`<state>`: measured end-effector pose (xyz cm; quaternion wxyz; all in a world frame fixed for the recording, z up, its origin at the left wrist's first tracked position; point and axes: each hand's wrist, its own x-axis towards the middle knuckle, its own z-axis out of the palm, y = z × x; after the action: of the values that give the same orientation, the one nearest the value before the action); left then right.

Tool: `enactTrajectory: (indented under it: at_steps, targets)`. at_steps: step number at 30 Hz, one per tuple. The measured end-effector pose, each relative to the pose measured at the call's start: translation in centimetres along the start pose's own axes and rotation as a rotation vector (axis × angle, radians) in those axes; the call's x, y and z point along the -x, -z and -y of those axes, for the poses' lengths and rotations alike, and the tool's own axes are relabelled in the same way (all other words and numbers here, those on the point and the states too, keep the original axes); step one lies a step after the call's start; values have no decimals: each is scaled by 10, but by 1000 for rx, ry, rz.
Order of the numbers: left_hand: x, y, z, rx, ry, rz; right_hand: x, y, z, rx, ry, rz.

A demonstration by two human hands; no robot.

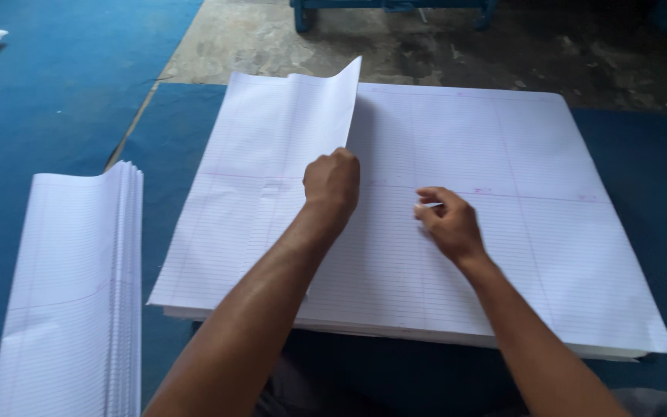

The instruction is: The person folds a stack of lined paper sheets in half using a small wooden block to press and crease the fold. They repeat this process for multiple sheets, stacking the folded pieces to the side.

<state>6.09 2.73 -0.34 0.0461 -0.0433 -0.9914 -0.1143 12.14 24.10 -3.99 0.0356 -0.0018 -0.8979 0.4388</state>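
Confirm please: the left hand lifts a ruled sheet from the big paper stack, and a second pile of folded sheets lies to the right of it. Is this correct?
Not quite. In the head view, the pile of folded sheets lies to the left of the big paper stack, not the right. The left hand does lift a ruled sheet from it.

Before you a large stack of ruled sheets [503,232] lies on the mat [55,100]. Your left hand [332,181] grips a lifted top sheet [287,131] over its left half; your right hand [448,224] rests just right of it. A folded pile [71,293] lies near left, bare floor [426,46] beyond.
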Motion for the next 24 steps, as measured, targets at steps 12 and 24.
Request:
enactTrajectory:
  at_steps: [12,24]
  targets:
    - [22,119,81,378,55,-246,-15,-133,108,-781,-427,550]
    - [29,70,193,1124,310,-130,-14,-144,100,-776,-414,415]
